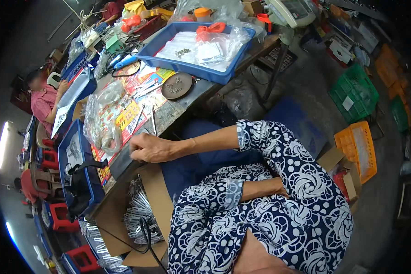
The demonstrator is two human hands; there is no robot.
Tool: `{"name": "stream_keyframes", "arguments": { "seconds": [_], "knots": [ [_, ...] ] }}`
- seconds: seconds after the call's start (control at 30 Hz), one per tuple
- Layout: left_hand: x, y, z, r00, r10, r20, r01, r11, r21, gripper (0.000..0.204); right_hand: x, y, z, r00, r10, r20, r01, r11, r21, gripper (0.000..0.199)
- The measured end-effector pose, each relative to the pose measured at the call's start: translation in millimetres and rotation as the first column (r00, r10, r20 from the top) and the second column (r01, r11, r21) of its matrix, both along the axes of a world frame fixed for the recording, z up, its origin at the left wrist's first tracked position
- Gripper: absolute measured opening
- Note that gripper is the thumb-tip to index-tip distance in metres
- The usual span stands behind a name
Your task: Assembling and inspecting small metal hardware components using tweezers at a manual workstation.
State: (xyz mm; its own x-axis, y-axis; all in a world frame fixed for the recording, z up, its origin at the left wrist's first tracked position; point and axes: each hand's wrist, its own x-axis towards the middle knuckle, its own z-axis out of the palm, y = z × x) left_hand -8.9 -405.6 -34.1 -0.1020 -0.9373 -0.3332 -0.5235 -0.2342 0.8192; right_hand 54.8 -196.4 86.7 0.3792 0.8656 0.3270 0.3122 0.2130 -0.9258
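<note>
The right hand (147, 148) is curled into a loose fist at the near edge of the worktable (178, 112), fingers drawn together as if pinching something small; whether anything sits between them cannot be told. Just below that hand stands an open cardboard box (157, 201), its flaps spread, holding a heap of slim silvery metal parts (140, 214) in clear wrapping. The left hand is hidden: its forearm (260, 188) folds across the lap and the hand tucks out of sight behind the patterned sleeve, so its grip cannot be judged.

On the table beyond the box lie clear plastic bags (100, 118) over bright printed sheets, and a thin metal rod (153, 121). Farther back on the table sits a round dark dish (176, 86) with a scatter of tiny metal pieces. Behind it is a blue tray (194, 71) holding clear bags of small parts and an orange-red tie. Left of the box, a blue bin (73, 155) holds more parts with a black strap over its edge.

The right arm reaches leftward across the body, wrist level, elbow bent beside the knee.

A person in a red top (43, 100) sits at the table's far left end.
</note>
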Motion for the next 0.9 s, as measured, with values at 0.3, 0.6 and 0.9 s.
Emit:
{"name": "stream_keyframes", "arguments": {
  "seconds": [0.3, 0.6, 0.9],
  "knots": [
    [6.2, 8.1, 12.1, 0.99, 0.129, -0.047, -0.125, 0.988, 0.09, 0.024, 10.4, -7.8, -19.6, 0.992, -0.102, -0.074, 0.102, 0.995, -0.008, 0.015],
    [-9.7, 29.2, 20.4, 0.932, 0.315, -0.181, -0.287, 0.944, 0.164, 0.025, 50.3, -11.0, -58.0, 0.939, -0.257, 0.228, 0.228, 0.963, 0.145, 0.014],
    [-5.2, 61.8, 74.4, 0.995, 0.079, 0.065, -0.014, 0.734, -0.679, 0.022, 53.2, -52.4, -56.5, 0.853, -0.098, -0.513, 0.149, 0.987, 0.058, 0.012]
  ]
}}
